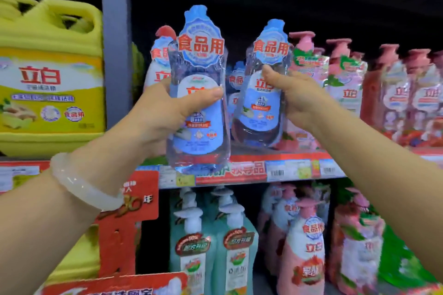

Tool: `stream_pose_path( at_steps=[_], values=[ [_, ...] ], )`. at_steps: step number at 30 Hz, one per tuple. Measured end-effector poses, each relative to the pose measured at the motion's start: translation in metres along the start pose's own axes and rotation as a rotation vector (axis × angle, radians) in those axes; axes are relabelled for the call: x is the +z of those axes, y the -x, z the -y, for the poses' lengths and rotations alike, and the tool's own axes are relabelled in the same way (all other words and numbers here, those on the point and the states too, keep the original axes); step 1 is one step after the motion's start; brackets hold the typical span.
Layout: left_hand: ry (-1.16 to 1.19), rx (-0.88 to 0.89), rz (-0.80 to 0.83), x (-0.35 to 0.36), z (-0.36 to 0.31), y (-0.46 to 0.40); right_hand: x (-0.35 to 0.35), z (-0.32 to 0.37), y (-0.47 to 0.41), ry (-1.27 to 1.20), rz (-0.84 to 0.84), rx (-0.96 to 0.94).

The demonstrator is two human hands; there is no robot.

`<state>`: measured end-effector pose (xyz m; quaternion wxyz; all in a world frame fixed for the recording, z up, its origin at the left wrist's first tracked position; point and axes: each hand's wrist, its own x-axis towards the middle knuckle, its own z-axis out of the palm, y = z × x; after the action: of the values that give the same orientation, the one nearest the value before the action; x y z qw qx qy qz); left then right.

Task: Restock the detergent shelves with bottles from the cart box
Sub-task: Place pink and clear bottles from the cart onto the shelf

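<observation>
Left hand (165, 105) is wrapped around a clear blue-labelled detergent bottle (199, 103), held out front of the shelf edge (239, 170), probably next to go in. Right hand (294, 96) pinches a matching second bottle (261, 93) further back, bottom about on the shelf, slotting beside the pink pump bottles (345, 79).

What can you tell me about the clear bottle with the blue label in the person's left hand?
The left-hand bottle is clear plastic filled with a see-through liquid, wrapped in a crinkly film. A blue oval label with red characters covers its front, and a blue tag with red print hides its neck and cap. It is upright, lifted in front of the shelf edge rather than standing on it. The left hand grips its middle, thumb across the label. A matching bottle is beside it, not touching as far as I can see.
</observation>
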<state>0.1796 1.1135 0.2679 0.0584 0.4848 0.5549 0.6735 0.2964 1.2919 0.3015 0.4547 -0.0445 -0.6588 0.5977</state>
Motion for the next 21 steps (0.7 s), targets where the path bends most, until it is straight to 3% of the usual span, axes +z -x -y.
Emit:
stream_pose_path(
  at_steps=[12,21],
  values=[
    [-0.131,-0.001,-0.266,0.013,-0.020,0.012,-0.006,-0.057,-0.049,0.190,-0.022,0.023],
    [-0.129,-0.065,-0.292,0.022,-0.007,0.008,-0.006,-0.057,-0.031,1.082,0.082,0.044]
  ],
)
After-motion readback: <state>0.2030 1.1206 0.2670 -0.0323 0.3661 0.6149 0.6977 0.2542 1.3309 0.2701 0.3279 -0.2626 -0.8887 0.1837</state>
